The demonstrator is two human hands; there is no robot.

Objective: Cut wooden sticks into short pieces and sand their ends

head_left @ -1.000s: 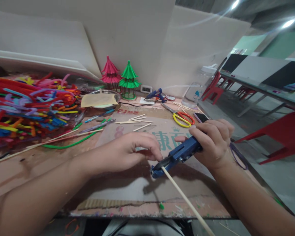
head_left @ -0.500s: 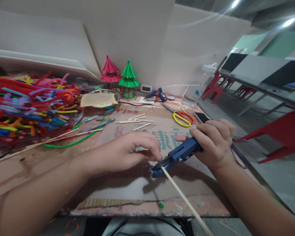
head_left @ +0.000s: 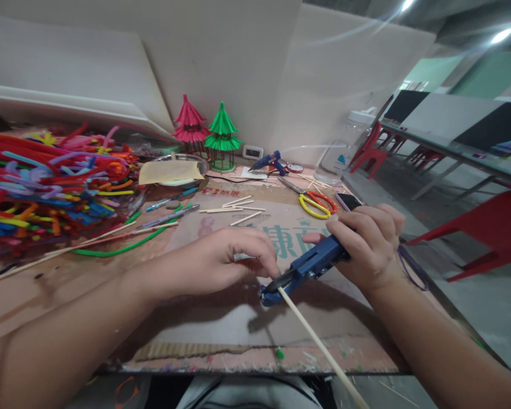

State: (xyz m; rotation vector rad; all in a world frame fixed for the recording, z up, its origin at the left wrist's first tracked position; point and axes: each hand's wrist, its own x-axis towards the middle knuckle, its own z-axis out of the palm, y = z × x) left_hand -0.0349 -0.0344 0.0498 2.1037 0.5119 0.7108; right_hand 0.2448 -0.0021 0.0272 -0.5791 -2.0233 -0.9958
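Observation:
My right hand [head_left: 366, 241] is wrapped round the handles of blue cutting shears [head_left: 317, 260], which slant down to the left over the cardboard. Between the dark blade and the blue lower jaw lies a thin wooden stick [head_left: 313, 335], running from there toward the bottom right, past the table edge. The fingers of my left hand [head_left: 234, 258] are pinched together at the jaw tip, where the stick's far end is; the blade partly hides this grip. Beyond my hands, several short cut sticks [head_left: 232, 208] lie on the printed cardboard [head_left: 187, 335].
Colourful pipe cleaners [head_left: 51, 187] are heaped at the left. Pink [head_left: 189, 122] and green [head_left: 222, 133] pagoda models stand by the wall. A glue gun [head_left: 267, 162], scissors [head_left: 315, 203], a phone [head_left: 348, 201] and a clear jug [head_left: 336, 156] lie or stand farther back. Red chairs [head_left: 481, 233] are at right.

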